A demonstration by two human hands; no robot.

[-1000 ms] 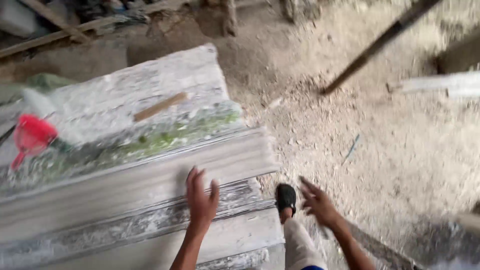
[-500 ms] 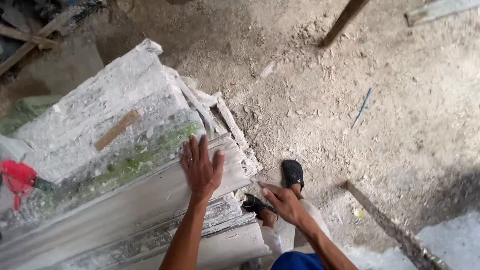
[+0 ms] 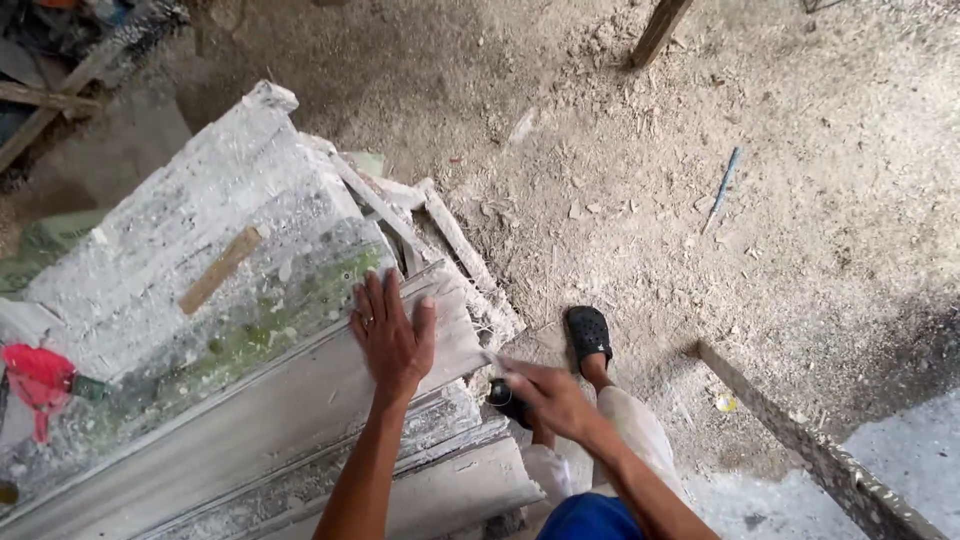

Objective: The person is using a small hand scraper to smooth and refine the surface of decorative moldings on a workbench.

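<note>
Two hands meet at the end of a grey moulded strip [image 3: 250, 420] at lower centre. The left hand [image 3: 393, 335] lies flat on it, fingers spread; the right hand [image 3: 545, 395] pinches the strip's corner edge. More strips are stacked below it. A red tool [image 3: 40, 380] sits at far left. Dusty floor [image 3: 800, 250] opens to the right.

We are looking at a rough workshop or building yard: a dirt floor [image 3: 800, 200] is lying strewn with chips, dusty moulded slabs [image 3: 200, 430] are stacking up, and timber offcuts [image 3: 218, 270] are lying about.
</note>
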